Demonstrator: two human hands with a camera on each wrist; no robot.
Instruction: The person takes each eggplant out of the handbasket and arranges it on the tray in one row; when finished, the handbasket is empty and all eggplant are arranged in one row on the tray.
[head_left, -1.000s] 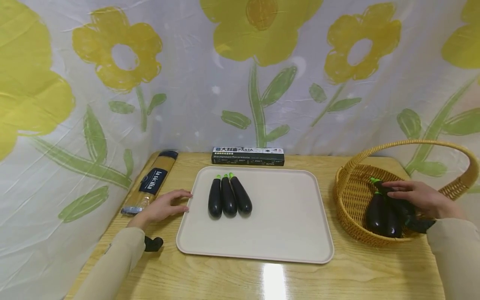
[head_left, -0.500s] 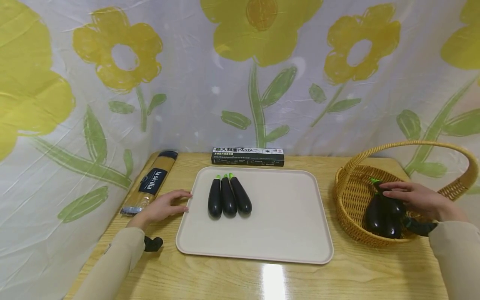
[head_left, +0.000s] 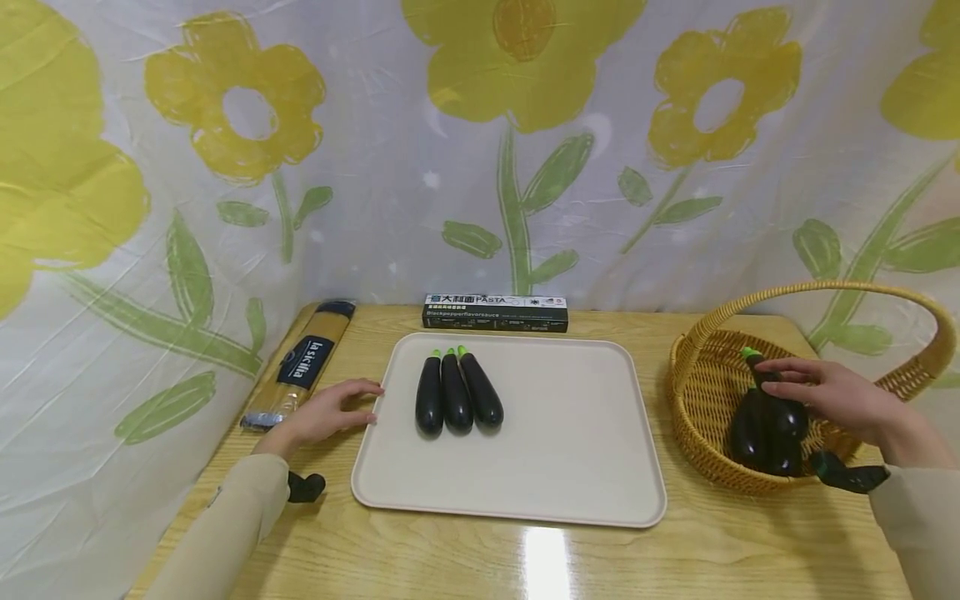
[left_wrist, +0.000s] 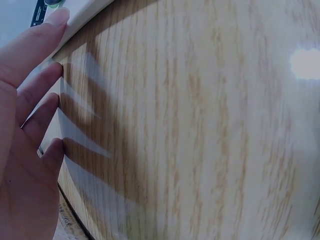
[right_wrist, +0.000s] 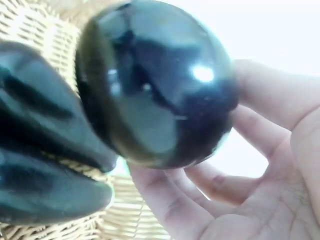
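My right hand [head_left: 847, 402] grips a dark purple eggplant [head_left: 783, 414] over the wicker basket [head_left: 686, 417], fingers and thumb around its body. Its green stem end points up and away. In the right wrist view the rounded end of this eggplant [right_wrist: 155, 85] fills the middle. Two more eggplants [right_wrist: 40, 105] lie in the basket beneath it. My left hand [head_left: 330, 412] rests at the left rim of the cream tray [head_left: 570, 442], fingers loosely bent, holding nothing. Three eggplants [head_left: 456, 396] lie side by side on the tray's left part, green stems toward the back.
A pack of spaghetti [head_left: 306, 362] lies left of the tray, beyond my left hand. Behind the tray stands a dark pasta box [head_left: 495, 315]. The basket's tall handle [head_left: 825, 286] arches over its opening. A flowered cloth [head_left: 375, 167] hangs behind the wooden table [head_left: 450, 550].
My right hand has taken hold of the eggplant and raised it slightly, tilting its stem end up and shifting it a little left. My left hand and the tray have stayed put.
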